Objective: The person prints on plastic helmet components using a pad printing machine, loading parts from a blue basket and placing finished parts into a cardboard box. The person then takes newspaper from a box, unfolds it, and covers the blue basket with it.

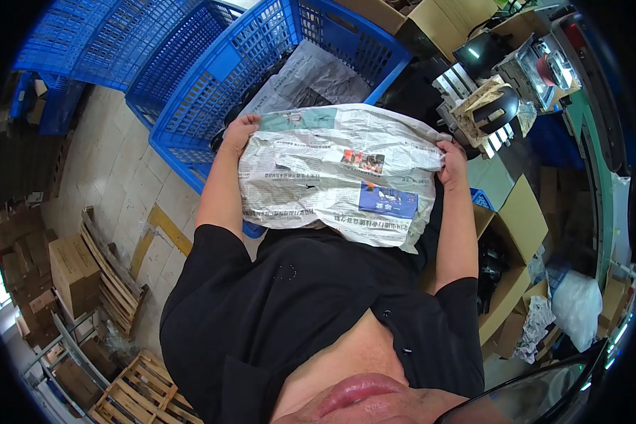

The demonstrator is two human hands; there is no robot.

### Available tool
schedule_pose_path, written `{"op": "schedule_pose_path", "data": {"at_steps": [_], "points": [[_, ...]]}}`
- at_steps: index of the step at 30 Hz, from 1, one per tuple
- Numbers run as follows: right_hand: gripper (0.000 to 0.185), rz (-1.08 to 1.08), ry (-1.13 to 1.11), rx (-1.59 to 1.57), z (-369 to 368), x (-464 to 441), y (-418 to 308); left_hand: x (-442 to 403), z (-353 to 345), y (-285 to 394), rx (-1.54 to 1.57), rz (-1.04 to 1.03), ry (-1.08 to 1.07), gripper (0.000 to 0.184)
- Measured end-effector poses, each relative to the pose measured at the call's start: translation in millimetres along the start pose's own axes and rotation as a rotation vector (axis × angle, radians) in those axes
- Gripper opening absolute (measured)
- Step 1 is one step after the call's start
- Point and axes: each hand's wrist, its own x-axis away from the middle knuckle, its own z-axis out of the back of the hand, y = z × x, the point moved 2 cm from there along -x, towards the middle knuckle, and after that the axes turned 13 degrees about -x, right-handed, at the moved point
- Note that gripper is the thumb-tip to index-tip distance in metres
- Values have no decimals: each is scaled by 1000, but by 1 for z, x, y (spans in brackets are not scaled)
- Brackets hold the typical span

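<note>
A crumpled sheet of printed newspaper (332, 177) is spread between my two hands, in front of my black shirt. My left hand (240, 134) is closed on its upper left edge. On the other side, my right hand (452, 162) grips the sheet's right edge. Beyond the sheet is a blue plastic crate (226, 60) with slotted walls. More newspaper (307, 81) lies inside that crate, over dark items that I cannot make out. The held sheet hides the near part of the crate.
An open cardboard box (519, 233) with dark items stands at the right, near a white plastic bag (577, 307). A black computer mouse (495, 106) rests on equipment at the upper right. Wooden pallets (141, 389) and a closed carton (73, 272) are at the lower left.
</note>
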Motion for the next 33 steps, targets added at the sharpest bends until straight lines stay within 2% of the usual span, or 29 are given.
{"op": "schedule_pose_path", "data": {"at_steps": [5, 8, 13, 16, 19, 22, 23, 25, 27, 29, 32, 33], "points": [[18, -44, -75, -159, -20, 12, 1, 5, -4, 0, 34, 61, -103, 41], [16, 0, -125, -30, -32, 18, 4, 7, 4, -5, 36, 39, -74, 44], [23, 212, -11, 155, -29, 11, 15, 5, 16, 2, -117, 10, -24, 49], [25, 309, 28, 191, -32, 10, 20, 0, 12, 7, -39, -97, 54, 48], [27, 440, 38, 250, -31, 6, 18, 25, -1, 32, -42, 57, 190, 46], [30, 514, 71, 331, -32, 10, 15, 36, 2, 46, -223, 372, -54, 46], [31, 524, 84, 358, -32, 11, 12, 31, 4, 40, -237, 332, -63, 44], [38, 330, 70, 301, -38, 23, 4, 16, 5, 23, -265, 253, -76, 40], [49, 195, 22, 298, -49, 32, 2, 8, 5, 15, -157, 153, -16, 35], [65, 112, -50, 348, -57, 38, 4, 3, 6, 8, -98, 92, 70, 32], [87, 57, 66, 372, -75, 57, -3, -5, 12, -5, -103, 61, 216, 29], [94, -5, 23, 416, -79, 62, -9, -8, 17, -11, -120, 60, 250, 29]]}}
